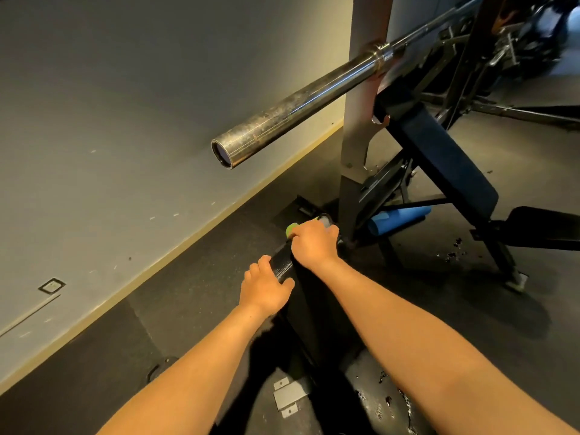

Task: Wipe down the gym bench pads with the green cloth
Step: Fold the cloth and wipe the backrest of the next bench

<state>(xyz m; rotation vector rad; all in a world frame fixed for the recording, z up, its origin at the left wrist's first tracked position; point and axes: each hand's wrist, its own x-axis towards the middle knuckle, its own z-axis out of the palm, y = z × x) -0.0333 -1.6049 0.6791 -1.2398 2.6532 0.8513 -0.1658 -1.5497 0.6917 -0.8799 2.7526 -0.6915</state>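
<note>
Right hand (314,243) grip closed on green cloth (292,229), pressed at far end of low black pad (282,265); left hand (265,285) grip loosely curled over pad's near edge; barbell (298,105) overhead.

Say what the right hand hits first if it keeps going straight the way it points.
Probably the grey steel rack upright's base. The right hand, closed on the green cloth atop the black textured bench pad, points up-frame toward it. Depth is unclear.
</note>
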